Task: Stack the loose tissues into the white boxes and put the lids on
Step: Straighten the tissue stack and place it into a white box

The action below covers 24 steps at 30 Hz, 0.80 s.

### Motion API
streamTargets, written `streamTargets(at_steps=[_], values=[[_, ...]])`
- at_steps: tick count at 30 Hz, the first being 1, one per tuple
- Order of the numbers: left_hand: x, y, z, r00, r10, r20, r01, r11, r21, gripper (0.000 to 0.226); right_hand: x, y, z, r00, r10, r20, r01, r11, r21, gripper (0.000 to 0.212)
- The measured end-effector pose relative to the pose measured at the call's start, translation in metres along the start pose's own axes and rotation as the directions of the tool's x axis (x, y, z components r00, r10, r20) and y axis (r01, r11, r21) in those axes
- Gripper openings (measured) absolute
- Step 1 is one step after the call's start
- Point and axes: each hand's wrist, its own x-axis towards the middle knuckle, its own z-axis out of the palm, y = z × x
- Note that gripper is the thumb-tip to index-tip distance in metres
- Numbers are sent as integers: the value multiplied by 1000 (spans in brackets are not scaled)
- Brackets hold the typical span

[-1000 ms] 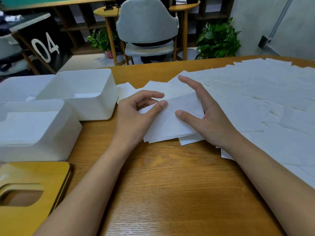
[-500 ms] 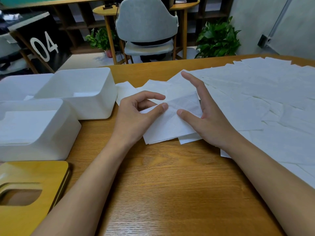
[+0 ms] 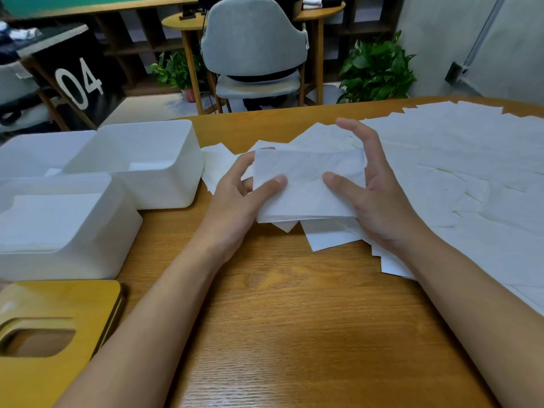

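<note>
Over the wooden tabletop (image 3: 294,319): small stack of white square tissues (image 3: 306,187), lifted and held between both hands.
Left hand (image 3: 238,195): thumb on top, fingers curled under the stack's left edge.
Right hand (image 3: 374,195): thumb on top, fingers cupping the right edge.
Loose white tissues (image 3: 459,172): spread across the tabletop's right side.
White plastic boxes (image 3: 141,163): lidless at left, nearest one holding tissues.
Yellow wooden lid (image 3: 59,313): flat, near-left corner.

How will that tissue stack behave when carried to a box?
Probably floppy: the stack looks thin and creased, so it needs both hands. Likely light. Sheets may slip, since corners already poke out underneath.
</note>
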Motion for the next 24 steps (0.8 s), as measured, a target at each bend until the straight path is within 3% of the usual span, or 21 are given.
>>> streamTargets(at_steps=[3,5,9,12,15,18,24], values=[[1,-5,-3,995,54,-86,-48,996,71,50,-1,-4,0,997,33,76,-36,999,31,56],[1,-6,-6,992,83,-96,-75,994,78,51,-2,-6,1,990,42,133,-42,999,0,39],[3,-6,-8,989,138,-50,-129,979,160,51,-2,-1,-2,996,81,45,-77,993,-86,31],[11,-15,-20,946,289,-145,-177,838,517,44,1,-1,-9,996,75,-49,-80,988,-128,33],[15,-20,-27,946,316,-74,-147,620,770,44,2,-1,-15,993,72,-90,-84,987,-140,34],[15,-24,-26,966,260,-10,-139,550,824,47,1,0,-15,989,84,-124,-101,985,-138,34],[20,-32,-31,948,319,11,-183,514,838,32,2,4,-13,984,97,-151,-119,982,-149,35]])
